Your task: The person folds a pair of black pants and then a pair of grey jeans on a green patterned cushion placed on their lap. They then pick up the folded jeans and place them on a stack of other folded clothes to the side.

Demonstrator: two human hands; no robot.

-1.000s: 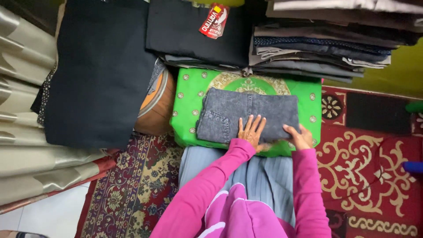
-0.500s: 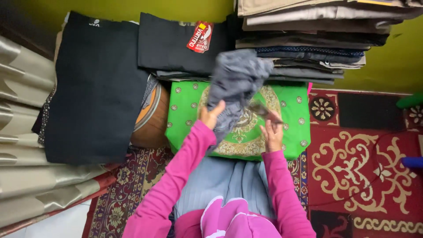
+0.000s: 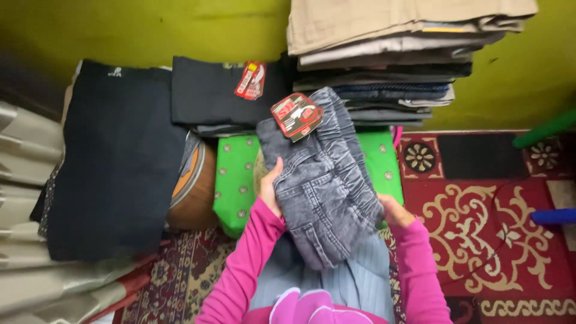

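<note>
A folded pair of grey washed jeans with an elastic waist and a red-and-black tag hangs lifted above a green patterned cushion. My left hand grips the jeans' left edge. On the lower right side, my right hand holds them from underneath, mostly hidden by the cloth. Both arms wear pink sleeves.
A tall stack of folded trousers stands at the back right against a yellow-green wall. Dark folded garments and a tagged black pair lie to the left. A red patterned rug covers the floor, with grey cloth on my lap.
The grey jeans lay flat on the green cushion under both hands a second ago; now both hands have lifted them up and turned them lengthwise toward me.
</note>
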